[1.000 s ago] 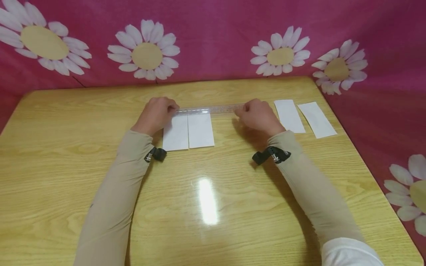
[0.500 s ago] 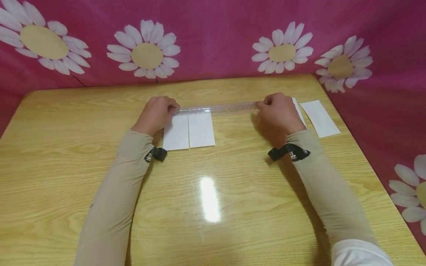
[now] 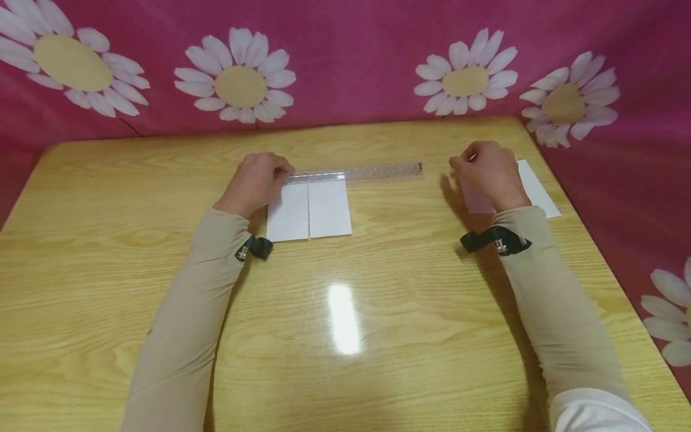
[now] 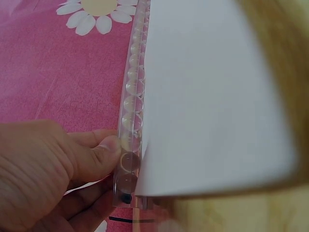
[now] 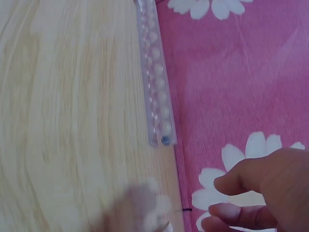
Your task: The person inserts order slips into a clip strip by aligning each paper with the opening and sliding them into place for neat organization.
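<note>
Fingers of the left hand [image 3: 259, 180] pinch a clear bubbled ruler [image 3: 372, 172]; right hand [image 3: 488, 171] hovers loosely curled, empty.

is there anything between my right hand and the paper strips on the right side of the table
Nothing visible. The right hand hangs right over the nearer strip, hiding most of it. The far strip lies just beyond, and the ruler ends short of the hand.

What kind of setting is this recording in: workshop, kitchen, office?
Probably a makeshift home or craft setup, not a workshop: a glossy wooden table backed by a pink cloth with daisies, bearing only white paper slips and a clear ruler held by the left hand.
</note>
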A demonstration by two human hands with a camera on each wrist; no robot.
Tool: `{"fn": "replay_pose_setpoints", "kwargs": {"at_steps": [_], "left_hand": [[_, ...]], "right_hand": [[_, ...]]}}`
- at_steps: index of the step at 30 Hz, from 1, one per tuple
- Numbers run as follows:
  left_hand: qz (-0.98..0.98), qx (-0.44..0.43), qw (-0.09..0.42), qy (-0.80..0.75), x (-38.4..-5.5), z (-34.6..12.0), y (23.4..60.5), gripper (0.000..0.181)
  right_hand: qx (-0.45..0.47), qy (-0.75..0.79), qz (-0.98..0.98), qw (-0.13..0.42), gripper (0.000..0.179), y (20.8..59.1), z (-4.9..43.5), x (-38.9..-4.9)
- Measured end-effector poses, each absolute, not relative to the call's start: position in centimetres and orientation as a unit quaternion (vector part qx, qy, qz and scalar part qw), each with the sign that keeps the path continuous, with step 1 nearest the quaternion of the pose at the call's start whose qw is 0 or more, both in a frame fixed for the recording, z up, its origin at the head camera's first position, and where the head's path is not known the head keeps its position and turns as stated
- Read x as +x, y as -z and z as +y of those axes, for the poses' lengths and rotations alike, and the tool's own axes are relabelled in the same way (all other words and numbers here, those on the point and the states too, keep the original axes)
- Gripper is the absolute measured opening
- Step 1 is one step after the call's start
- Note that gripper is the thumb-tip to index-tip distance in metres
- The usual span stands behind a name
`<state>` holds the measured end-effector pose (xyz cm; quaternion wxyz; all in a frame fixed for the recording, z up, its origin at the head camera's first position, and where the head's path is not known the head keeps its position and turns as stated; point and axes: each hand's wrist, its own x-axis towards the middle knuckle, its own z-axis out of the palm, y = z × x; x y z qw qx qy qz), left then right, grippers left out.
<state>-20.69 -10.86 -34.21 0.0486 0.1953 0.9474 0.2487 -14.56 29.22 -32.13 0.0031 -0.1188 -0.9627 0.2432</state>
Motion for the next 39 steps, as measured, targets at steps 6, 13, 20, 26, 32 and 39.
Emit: {"fn": "replay_pose_setpoints", "kwargs": {"at_steps": [6, 13, 20, 26, 32, 39], "left_hand": [[0.948, 0.190, 0.058, -0.248, -20.7, -10.8, 34.2, 0.029], [0.946, 0.200, 0.052, -0.248, -20.6, -10.8, 33.9, 0.029], [0.950, 0.199, 0.050, -0.237, -20.6, -10.8, 33.8, 0.029], [0.949, 0.200, 0.054, -0.236, -20.8, -10.9, 34.0, 0.031], [0.948, 0.207, 0.047, -0.238, -21.0, -11.1, 34.1, 0.030], [0.946, 0.214, 0.042, -0.238, -21.3, -11.1, 34.2, 0.028]], "right_hand": [[-0.135, -0.241, -0.961, -0.006, 0.046, 32.5, 30.4, -14.6], [-0.149, -0.236, -0.960, -0.018, 0.050, 32.4, 31.2, -14.7], [-0.156, -0.217, -0.963, -0.035, 0.054, 32.6, 31.8, -14.4], [-0.159, -0.209, -0.964, -0.051, 0.057, 33.0, 32.3, -14.2], [-0.164, -0.206, -0.963, -0.057, 0.061, 32.9, 32.5, -14.0], [-0.190, -0.204, -0.957, -0.082, 0.068, 32.6, 32.5, -13.7]]}}
